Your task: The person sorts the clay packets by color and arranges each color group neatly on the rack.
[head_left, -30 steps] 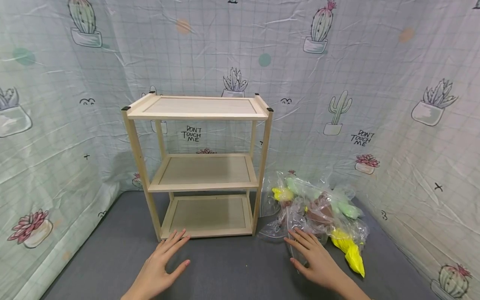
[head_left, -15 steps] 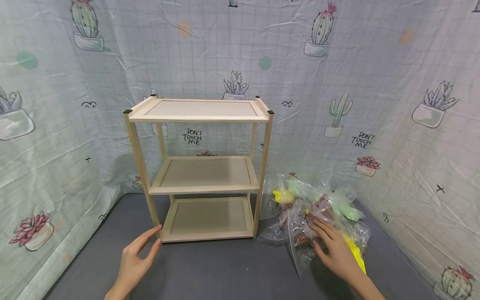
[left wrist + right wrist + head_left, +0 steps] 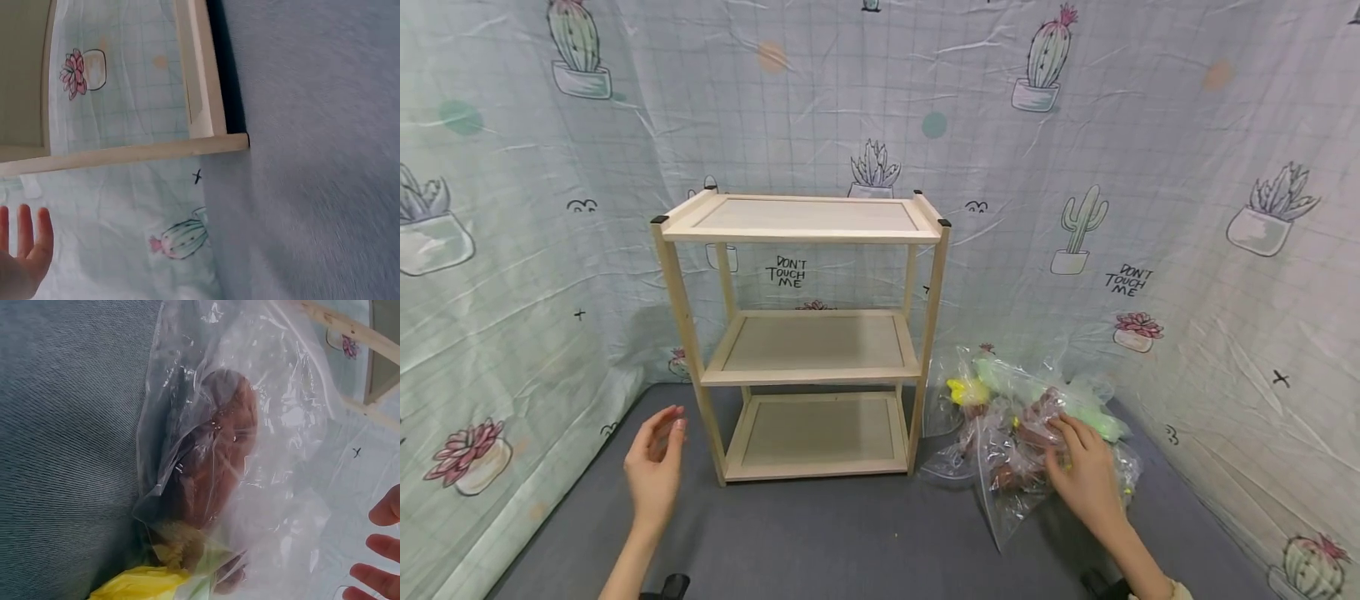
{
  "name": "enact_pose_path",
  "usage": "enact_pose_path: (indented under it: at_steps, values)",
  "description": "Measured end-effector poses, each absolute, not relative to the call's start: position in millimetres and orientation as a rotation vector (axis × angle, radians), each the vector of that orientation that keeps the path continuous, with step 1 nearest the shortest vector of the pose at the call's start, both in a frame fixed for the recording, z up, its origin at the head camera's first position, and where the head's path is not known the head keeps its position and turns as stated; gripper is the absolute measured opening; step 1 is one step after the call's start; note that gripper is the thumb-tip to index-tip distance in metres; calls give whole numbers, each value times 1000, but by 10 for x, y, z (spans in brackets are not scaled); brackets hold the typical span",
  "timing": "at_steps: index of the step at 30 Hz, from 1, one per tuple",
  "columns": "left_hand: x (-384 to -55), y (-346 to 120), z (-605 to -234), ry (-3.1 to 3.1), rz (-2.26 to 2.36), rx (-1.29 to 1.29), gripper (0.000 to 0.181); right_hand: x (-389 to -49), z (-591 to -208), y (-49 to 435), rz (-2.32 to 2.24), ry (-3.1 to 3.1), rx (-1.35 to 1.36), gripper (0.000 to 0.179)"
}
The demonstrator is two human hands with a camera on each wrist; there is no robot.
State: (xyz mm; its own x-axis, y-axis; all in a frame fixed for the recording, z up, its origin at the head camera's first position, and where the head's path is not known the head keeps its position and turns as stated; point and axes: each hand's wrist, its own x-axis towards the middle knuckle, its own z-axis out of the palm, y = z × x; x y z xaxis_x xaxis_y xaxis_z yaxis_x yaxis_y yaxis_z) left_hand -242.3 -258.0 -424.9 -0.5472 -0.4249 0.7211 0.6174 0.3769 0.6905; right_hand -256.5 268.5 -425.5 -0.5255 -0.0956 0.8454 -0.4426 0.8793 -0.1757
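Observation:
My left hand (image 3: 655, 479) is raised to the left of a wooden shelf rack (image 3: 812, 377), apart from its front post. Its fingers are loosely bent around nothing; three fingers (image 3: 44, 240) show in the left wrist view. Over a pile of clear plastic bags (image 3: 996, 500) at the right, my right hand (image 3: 1086, 479) reaches with relaxed fingers, the tips overlapping the bags in the head view. In the right wrist view those fingers (image 3: 375, 578) stand spread, away from the nearest bag. Inside it lies a brown, rounded thing (image 3: 219, 456), with a yellow piece (image 3: 140, 584) beside it.
The rack has three levels and stands on a dark grey surface (image 3: 820, 542). Pale green pieces (image 3: 1022, 379) and a yellow piece (image 3: 968, 391) show among the bags. Cactus-printed cloth (image 3: 985, 150) hangs behind and on both sides.
My left hand has drawn back leftward from the rack's front post and lifted. My right hand has moved to the right and farther forward over the bags, now covering the yellow piece at the front.

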Motion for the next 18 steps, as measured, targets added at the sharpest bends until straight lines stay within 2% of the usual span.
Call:
enact_pose_path:
  at_steps: [4,13,18]
  values:
    - [-2506,-2572,-4216,-1712,-1373,-65,28,-2660,-4285,2681,424,-2125,318,37]
    - [-2615,-2594,-4291,-1812,-1572,-27,33,-2825,-4347,2711,298,-2255,238,44]
    - [-2635,-2591,-4313,-1801,-1710,-104,31,-2871,-4390,2724,277,-2328,210,46]
